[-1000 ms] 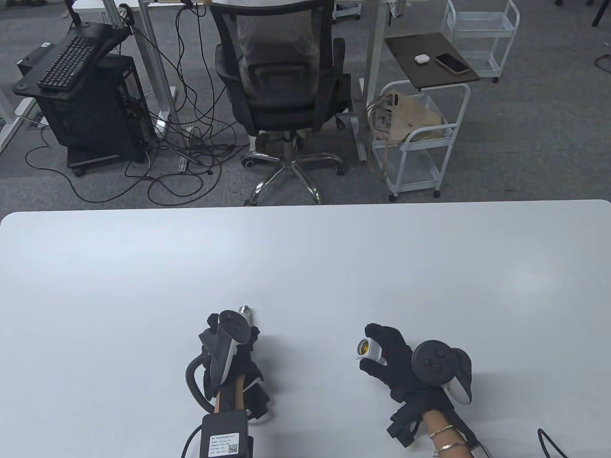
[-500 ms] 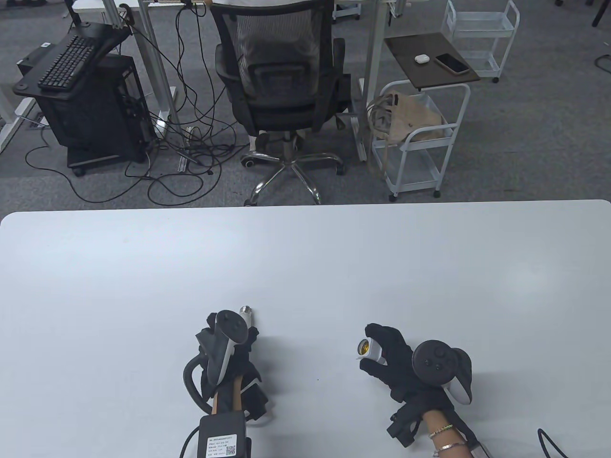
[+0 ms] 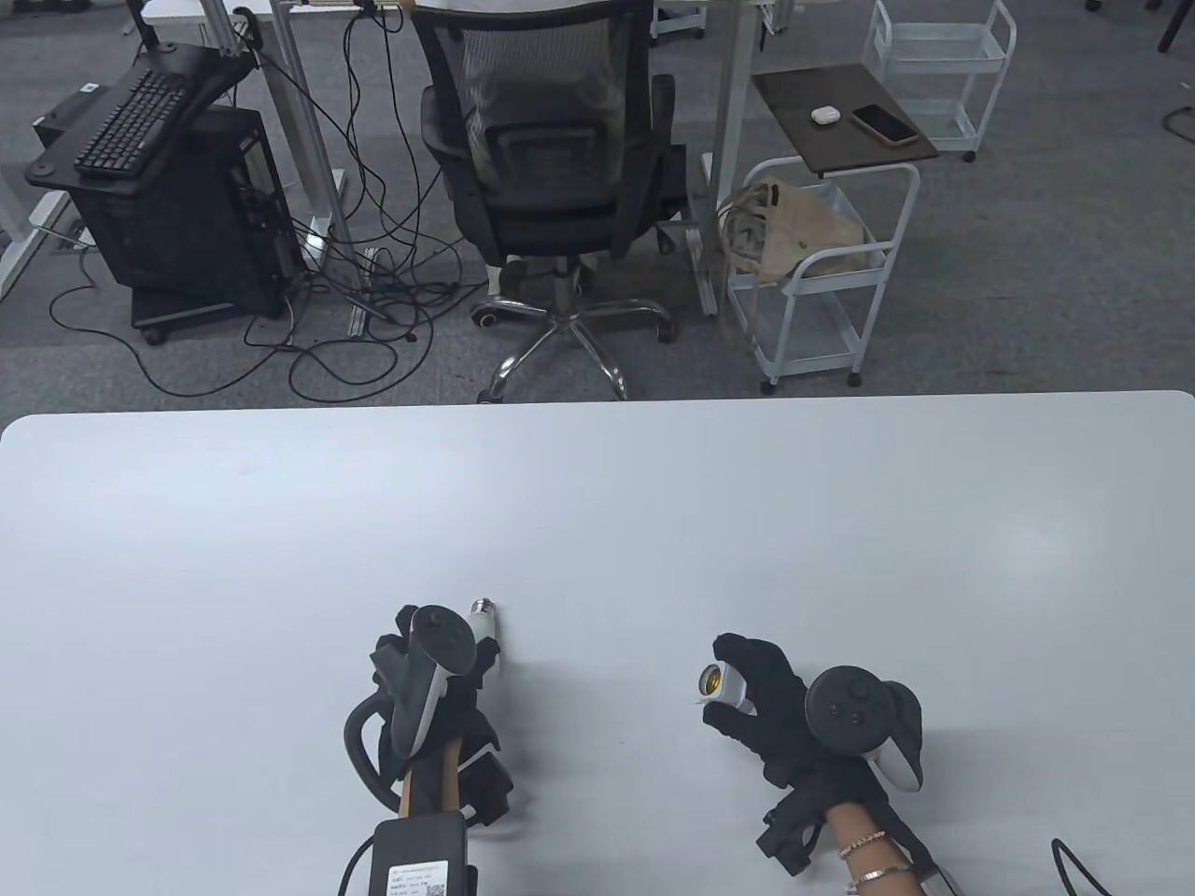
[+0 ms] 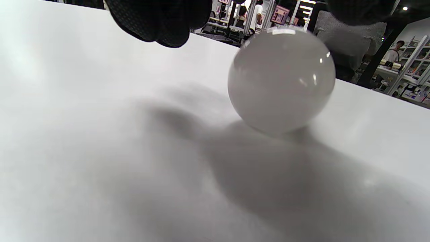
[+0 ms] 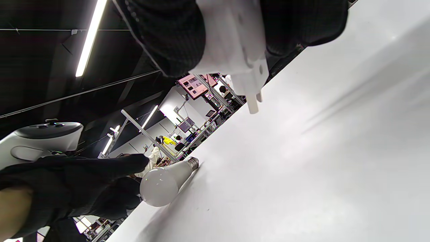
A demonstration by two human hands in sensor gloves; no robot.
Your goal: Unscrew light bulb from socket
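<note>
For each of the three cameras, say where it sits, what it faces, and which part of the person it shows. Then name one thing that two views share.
Table view: high above, looking down at the white table; shows the left hand and the right hand.
Left wrist view: low by the tabletop, facing the light bulb; gloved fingertips at the top.
Right wrist view: tilted, under the right hand, which grips the socket; the left hand shows too.
Shared: both wrist views show the bulb lying on the table.
</note>
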